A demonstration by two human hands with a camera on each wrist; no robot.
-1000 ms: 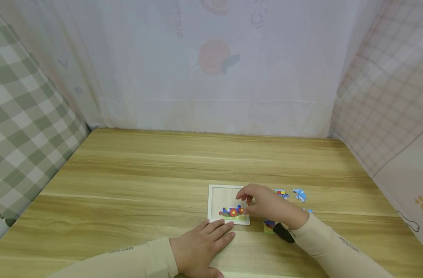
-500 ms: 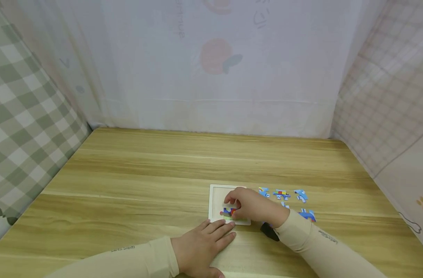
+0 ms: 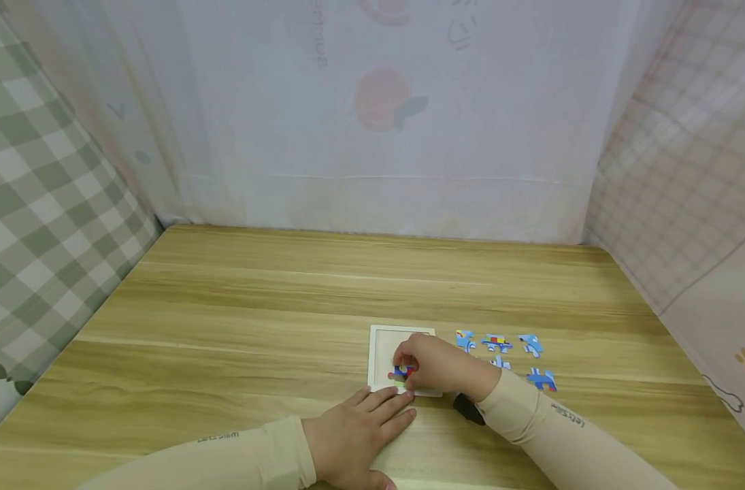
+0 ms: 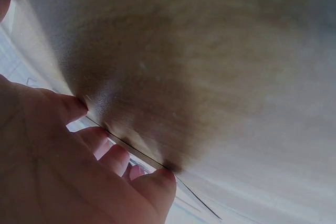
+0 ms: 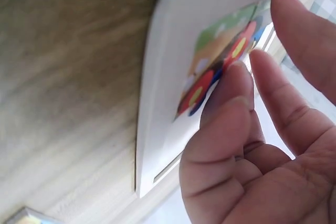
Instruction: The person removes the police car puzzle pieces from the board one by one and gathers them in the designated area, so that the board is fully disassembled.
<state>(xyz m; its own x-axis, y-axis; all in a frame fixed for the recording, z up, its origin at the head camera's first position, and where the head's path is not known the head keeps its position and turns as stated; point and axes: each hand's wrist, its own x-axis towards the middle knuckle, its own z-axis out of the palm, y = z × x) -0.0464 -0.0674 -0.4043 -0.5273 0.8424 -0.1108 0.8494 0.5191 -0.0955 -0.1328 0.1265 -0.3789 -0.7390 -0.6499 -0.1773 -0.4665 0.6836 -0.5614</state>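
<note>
A white-rimmed puzzle frame (image 3: 372, 357) lies on the table, with a few joined puzzle pieces (image 5: 207, 77) showing red and yellow wheels along its near side. My right hand (image 3: 436, 364) is over the frame, thumb and index fingertips at either side of the left-hand puzzle piece (image 3: 400, 373) and the other fingers curled. It hides the right part of the joined pieces in the head view. Palm down, my left hand (image 3: 356, 435) lies with fingers spread, its fingertips touching the near rim of the frame; the left wrist view shows these fingers (image 4: 113, 158) along an edge.
Several loose puzzle pieces lie right of the frame, among them a train-coloured piece (image 3: 497, 342), a light-blue piece (image 3: 531, 344) and a blue piece (image 3: 541, 379). A black wrist device (image 3: 469, 410) is on the right wrist. Fabric walls (image 3: 372, 136) stand behind and beside the wooden table (image 3: 256, 306).
My right hand has moved left and lower over the frame, from the right end of the joined pieces to their left end. Loose pieces at right have come into view. The left hand stays put.
</note>
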